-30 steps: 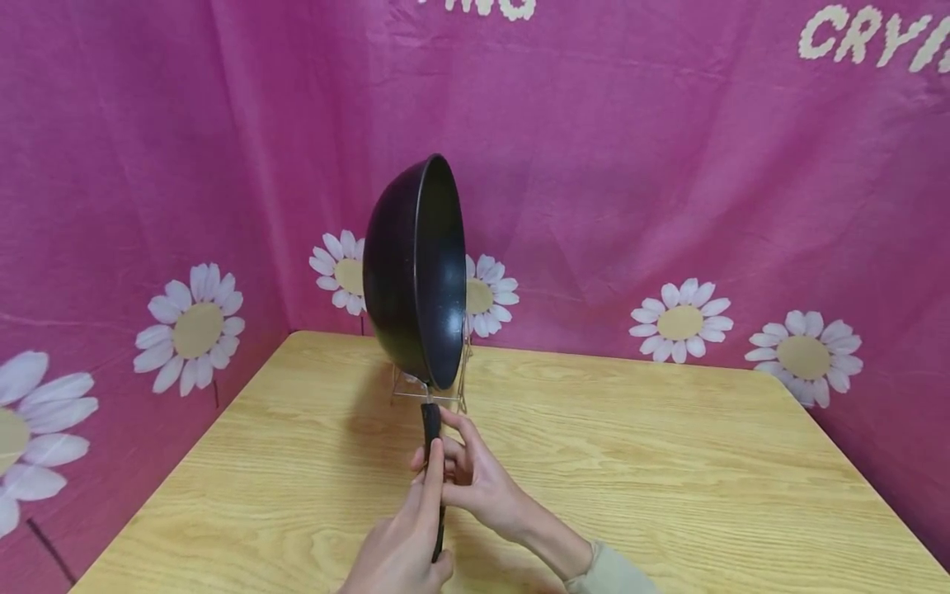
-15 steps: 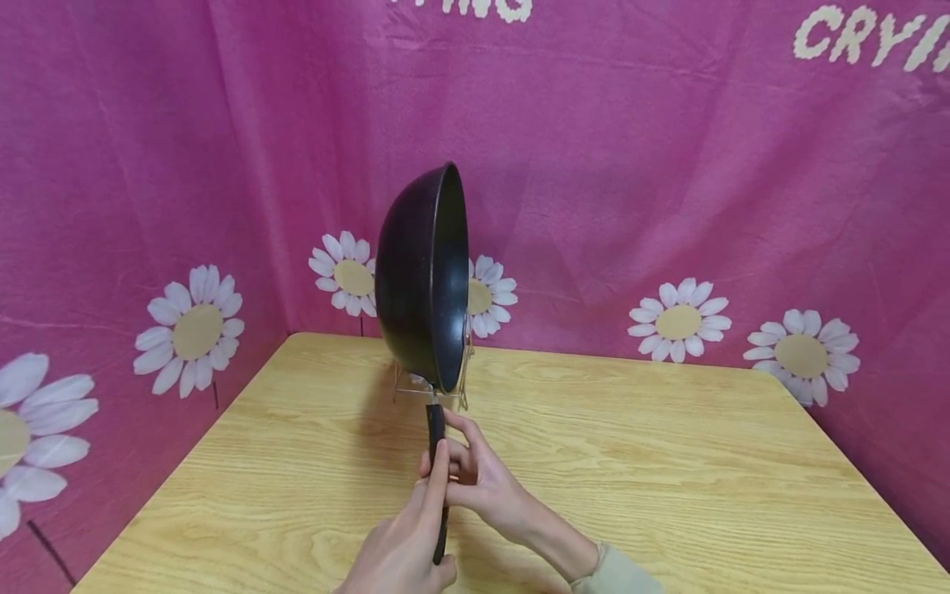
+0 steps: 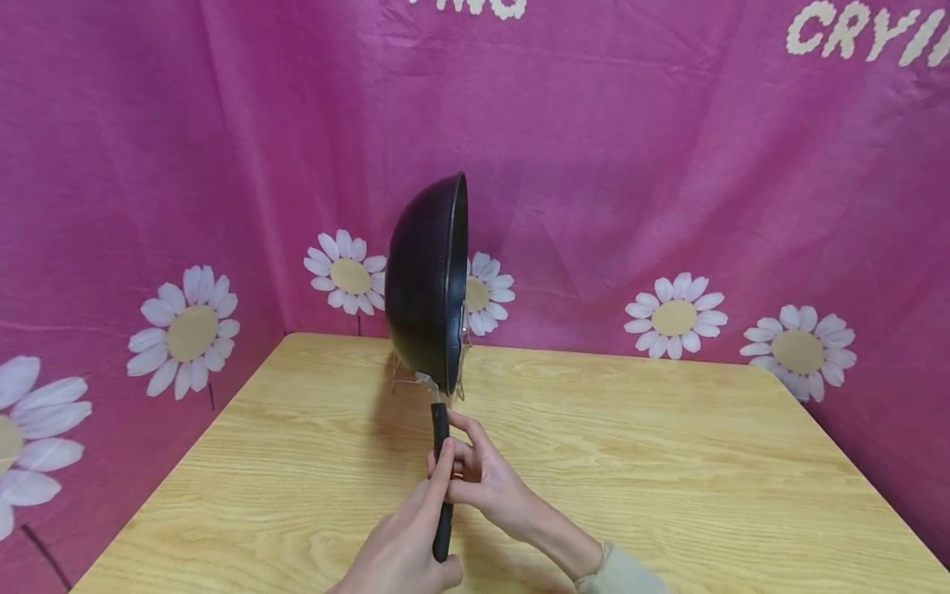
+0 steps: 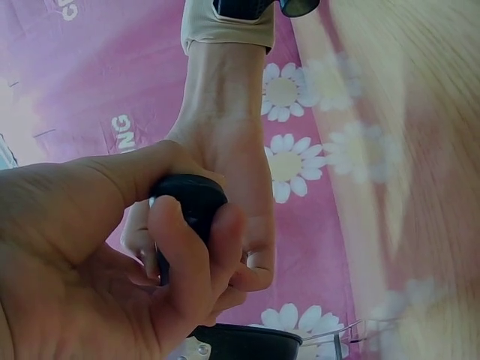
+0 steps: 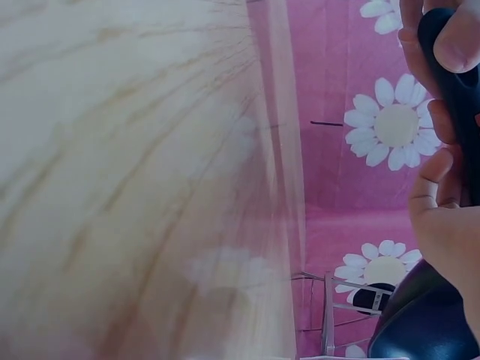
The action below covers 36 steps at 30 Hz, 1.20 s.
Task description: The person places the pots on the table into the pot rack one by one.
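Note:
A black wok (image 3: 419, 285) stands on edge in the head view, its rounded outside to the left and its opening to the right. Its black handle (image 3: 443, 532) points down toward me. My left hand (image 3: 401, 536) grips the lower handle, its index finger stretched along it; the left wrist view shows fingers wrapped around the butt end. Higher up, my right hand (image 3: 497, 491) holds the handle from the right with thumb and curled fingers. Close behind the wok is a wire rack (image 5: 328, 315), mostly hidden by it in the head view.
A wooden table (image 3: 668, 462) lies beneath the hands. Pink curtains (image 3: 594, 165) printed with daisies and letters hang along its back and sides. In the right wrist view, a small dark object with a pale label (image 5: 371, 298) shows at the rack.
The wok has shifted slightly right and down and turned, so less of its inside shows. Both hands have moved a little to the right with the handle, keeping their grip.

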Each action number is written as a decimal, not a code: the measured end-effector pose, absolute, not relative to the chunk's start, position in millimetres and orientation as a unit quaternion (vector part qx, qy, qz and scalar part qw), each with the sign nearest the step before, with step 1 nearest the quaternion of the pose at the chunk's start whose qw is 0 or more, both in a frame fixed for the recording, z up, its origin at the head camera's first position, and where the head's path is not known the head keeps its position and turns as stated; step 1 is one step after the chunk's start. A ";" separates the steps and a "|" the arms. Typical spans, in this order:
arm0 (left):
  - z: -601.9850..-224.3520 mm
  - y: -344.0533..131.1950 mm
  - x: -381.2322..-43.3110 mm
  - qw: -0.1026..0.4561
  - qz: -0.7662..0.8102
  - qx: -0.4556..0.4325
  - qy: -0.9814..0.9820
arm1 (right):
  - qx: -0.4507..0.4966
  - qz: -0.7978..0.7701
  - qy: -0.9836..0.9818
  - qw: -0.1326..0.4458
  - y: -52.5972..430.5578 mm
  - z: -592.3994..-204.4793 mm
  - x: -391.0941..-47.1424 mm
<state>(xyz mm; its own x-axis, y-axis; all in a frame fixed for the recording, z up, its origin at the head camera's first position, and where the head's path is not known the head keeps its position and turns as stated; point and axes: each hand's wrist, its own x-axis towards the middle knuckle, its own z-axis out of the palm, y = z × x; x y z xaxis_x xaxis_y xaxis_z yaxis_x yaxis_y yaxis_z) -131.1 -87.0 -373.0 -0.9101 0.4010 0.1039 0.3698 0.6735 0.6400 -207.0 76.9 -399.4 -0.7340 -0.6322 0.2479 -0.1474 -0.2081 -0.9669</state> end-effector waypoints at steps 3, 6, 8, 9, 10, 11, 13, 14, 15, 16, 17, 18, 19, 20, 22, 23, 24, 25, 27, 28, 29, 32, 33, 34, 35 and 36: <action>-372.4 -86.5 -131.2 0.018 0.345 0.211 0.915 | -0.327 -0.710 0.601 0.169 77.4 -399.3 -207.8; -371.8 -85.9 -131.0 0.016 0.342 0.213 0.915 | -0.331 -0.712 0.595 0.170 78.2 -399.2 -207.7; -371.7 -85.6 -130.6 0.017 0.338 0.214 0.916 | -0.334 -0.713 0.591 0.173 78.7 -399.3 -207.0; -372.1 -85.4 -130.7 0.020 0.338 0.214 0.916 | -0.336 -0.713 0.590 0.174 79.1 -399.4 -206.5; -372.4 -85.3 -130.8 0.025 0.339 0.214 0.916 | -0.337 -0.714 0.589 0.175 79.6 -399.6 -205.9; -372.8 -85.2 -130.9 0.031 0.342 0.214 0.914 | -0.339 -0.713 0.588 0.176 80.3 -399.9 -205.1; -373.8 -85.1 -130.8 0.043 0.349 0.215 0.911 | -0.337 -0.714 0.587 0.179 81.6 -400.5 -203.5; -374.2 -85.1 -130.6 0.047 0.351 0.215 0.910 | -0.337 -0.714 0.587 0.179 82.3 -401.0 -202.6; -374.8 -85.2 -130.4 0.053 0.355 0.216 0.908 | -0.337 -0.714 0.586 0.181 83.0 -401.4 -201.8; -375.1 -85.2 -129.8 0.056 0.357 0.216 0.907 | -0.336 -0.714 0.586 0.182 83.6 -401.7 -200.8; -375.5 -85.2 -129.5 0.056 0.358 0.217 0.906 | -0.335 -0.714 0.586 0.184 84.0 -401.9 -200.1; -375.9 -85.2 -129.1 0.055 0.358 0.219 0.906 | -0.333 -0.715 0.586 0.185 84.3 -402.0 -199.4; -376.2 -85.2 -128.9 0.056 0.358 0.219 0.906 | -0.335 -0.715 0.586 0.184 84.4 -401.8 -198.6; -376.6 -85.1 -129.2 0.058 0.359 0.219 0.905 | -0.334 -0.714 0.586 0.184 84.4 -401.7 -197.9; -376.8 -84.9 -129.2 0.063 0.359 0.217 0.905 | -0.332 -0.714 0.588 0.184 84.4 -401.0 -196.2; -376.7 -85.0 -129.3 0.068 0.360 0.216 0.905 | -0.331 -0.715 0.588 0.185 84.3 -400.8 -195.4; -376.6 -84.9 -129.3 0.074 0.360 0.214 0.905 | -0.331 -0.715 0.588 0.185 84.3 -400.7 -194.6; -376.4 -84.9 -129.3 0.080 0.361 0.213 0.905 | -0.329 -0.714 0.589 0.186 84.4 -400.5 -193.7; -376.0 -84.9 -128.8 0.090 0.361 0.210 0.904 | -0.330 -0.715 0.588 0.187 84.8 -400.5 -192.3; -375.9 -85.0 -128.4 0.094 0.361 0.209 0.904 | -0.331 -0.715 0.587 0.186 84.9 -400.6 -191.7; -375.9 -84.8 -128.3 0.096 0.361 0.209 0.904 | -0.335 -0.715 0.586 0.185 85.0 -400.7 -191.2; -376.1 -84.6 -127.7 0.102 0.359 0.205 0.905 | -0.342 -0.714 0.582 0.185 85.0 -400.7 -190.0; -376.0 -84.7 -127.4 0.101 0.358 0.205 0.905 | -0.344 -0.714 0.581 0.186 84.9 -400.7 -189.7; -376.2 -84.7 -127.3 0.100 0.356 0.204 0.906 | -0.343 -0.714 0.582 0.187 84.8 -400.7 -189.4; -376.0 -85.0 -127.2 0.100 0.357 0.203 0.906 | -0.342 -0.714 0.581 0.189 84.4 -400.3 -189.2; -375.9 -85.4 -127.2 0.099 0.357 0.202 0.907 | -0.340 -0.714 0.582 0.190 84.1 -400.1 -189.0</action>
<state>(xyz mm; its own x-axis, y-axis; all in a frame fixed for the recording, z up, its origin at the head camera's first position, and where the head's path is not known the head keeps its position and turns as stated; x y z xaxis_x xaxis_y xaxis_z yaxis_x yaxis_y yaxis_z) -127.2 -85.4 -375.9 -0.8985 0.4376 -0.0360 0.2956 0.6635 0.6873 -189.0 84.1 -400.1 -0.6968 -0.6666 0.2648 -0.1248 -0.2509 -0.9599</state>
